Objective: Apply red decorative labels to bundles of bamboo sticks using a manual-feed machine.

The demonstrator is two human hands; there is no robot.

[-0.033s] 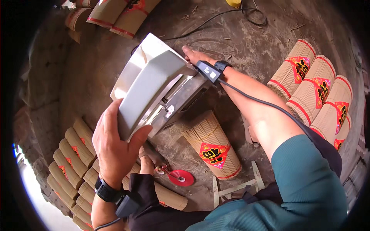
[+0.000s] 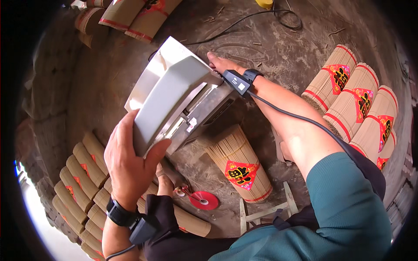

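A grey-and-silver scale-like machine (image 2: 167, 102) is held tilted in front of me, with a flat shiny metal plate on its far side. My left hand (image 2: 133, 161) grips its near left end, thumb and fingers spread around the edge. At the far right end my right hand (image 2: 221, 63) holds the machine, its fingers partly hidden behind it. Below the machine a bundle of thin sticks (image 2: 238, 161) stands on the floor, wearing a red diamond label (image 2: 242, 175). The lower part of the machine overlaps the view of the bundle's top.
Several labelled stick bundles (image 2: 362, 104) are stacked at the right, and more bundles (image 2: 80, 174) lie at the lower left. A red tape roll (image 2: 203, 200) is near my foot. A wooden stool frame (image 2: 265, 212) is close to me. A black cable (image 2: 226, 30) runs across the far floor.
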